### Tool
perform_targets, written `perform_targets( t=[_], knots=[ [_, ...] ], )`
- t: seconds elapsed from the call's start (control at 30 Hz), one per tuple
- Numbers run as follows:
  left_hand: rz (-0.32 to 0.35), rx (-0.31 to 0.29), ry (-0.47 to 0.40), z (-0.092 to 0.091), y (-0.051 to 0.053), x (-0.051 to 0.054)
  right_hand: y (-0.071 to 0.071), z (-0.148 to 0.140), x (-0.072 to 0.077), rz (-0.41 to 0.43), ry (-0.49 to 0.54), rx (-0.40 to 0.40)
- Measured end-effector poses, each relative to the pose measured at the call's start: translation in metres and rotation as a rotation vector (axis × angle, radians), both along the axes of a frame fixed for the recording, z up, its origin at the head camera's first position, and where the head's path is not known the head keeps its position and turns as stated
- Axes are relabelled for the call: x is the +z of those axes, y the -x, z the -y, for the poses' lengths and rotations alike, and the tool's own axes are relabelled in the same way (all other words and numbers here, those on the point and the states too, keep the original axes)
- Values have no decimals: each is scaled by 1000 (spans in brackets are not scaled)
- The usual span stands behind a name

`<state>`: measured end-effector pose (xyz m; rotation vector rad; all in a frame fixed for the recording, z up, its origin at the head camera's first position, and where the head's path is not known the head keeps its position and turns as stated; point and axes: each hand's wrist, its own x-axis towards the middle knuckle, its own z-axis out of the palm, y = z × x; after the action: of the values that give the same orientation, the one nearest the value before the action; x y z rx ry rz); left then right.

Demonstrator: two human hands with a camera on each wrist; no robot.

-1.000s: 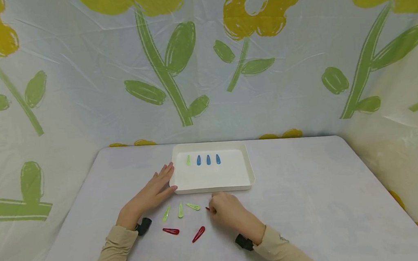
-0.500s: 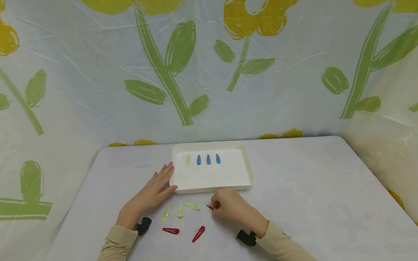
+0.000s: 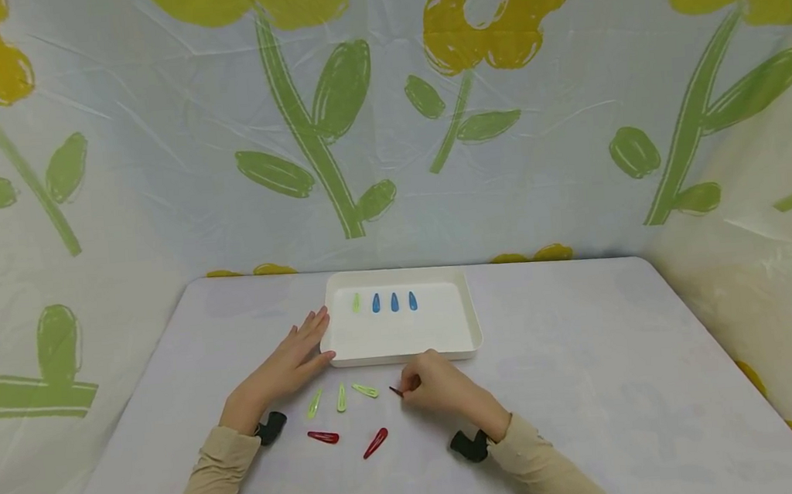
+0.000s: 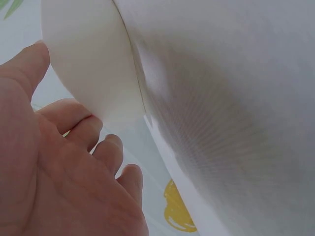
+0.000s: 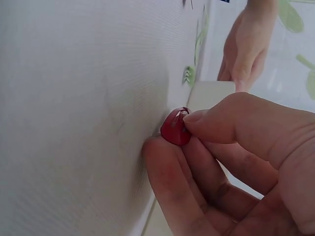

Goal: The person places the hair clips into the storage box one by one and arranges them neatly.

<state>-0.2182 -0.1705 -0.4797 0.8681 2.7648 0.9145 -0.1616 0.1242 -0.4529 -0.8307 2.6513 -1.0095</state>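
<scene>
The right hand (image 3: pixel 442 387) pinches a red snap hair clip (image 5: pixel 174 127) between thumb and fingertips. The clip is near the tabletop (image 3: pixel 587 371), in front of the white tray (image 3: pixel 405 359); contact with the tabletop cannot be confirmed. The left hand (image 3: pixel 290 368) has its fingers extended, fingertips at the tray's left wall.

Possible faults and causes:
1. Dropped clip. Cause: the part is small, appears glossy, and is retained by fingertips only.
2. Clip striking the tray's front wall. Cause: insufficient lift, if the hand moves toward the tray.
3. Disturbed row inside the tray, one light-green clip (image 3: pixel 356 303) and three blue clips (image 3: pixel 395 302). Cause: sideways pressure from the left hand.
4. Displaced loose parts, three lime-green clips (image 3: pixel 365 390) and two dark-red clips (image 3: pixel 376 443). Cause: a low sweep of the right hand or sleeve (image 3: pixel 534 457).

Markings: no brand, label or writing is legible on the clips, tray or wrist cameras (image 3: pixel 470 446).
</scene>
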Motion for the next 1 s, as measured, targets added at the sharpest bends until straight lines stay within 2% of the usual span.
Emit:
perform_targets(
  t=[0.13, 0.5, 0.67, 1.0],
  knots=[
    [13, 5, 5, 0, 0, 0, 1, 0, 0, -3, 16, -11],
    [-3, -1, -8, 0, 0, 1, 3, -3, 7, 15, 66, -66],
    [-23, -8, -18, 1, -1, 2, 5, -6, 10, -20, 121, -80],
    [-13, -10, -17, 1, -2, 1, 9, -13, 11, -46, 249, -119]
  ],
)
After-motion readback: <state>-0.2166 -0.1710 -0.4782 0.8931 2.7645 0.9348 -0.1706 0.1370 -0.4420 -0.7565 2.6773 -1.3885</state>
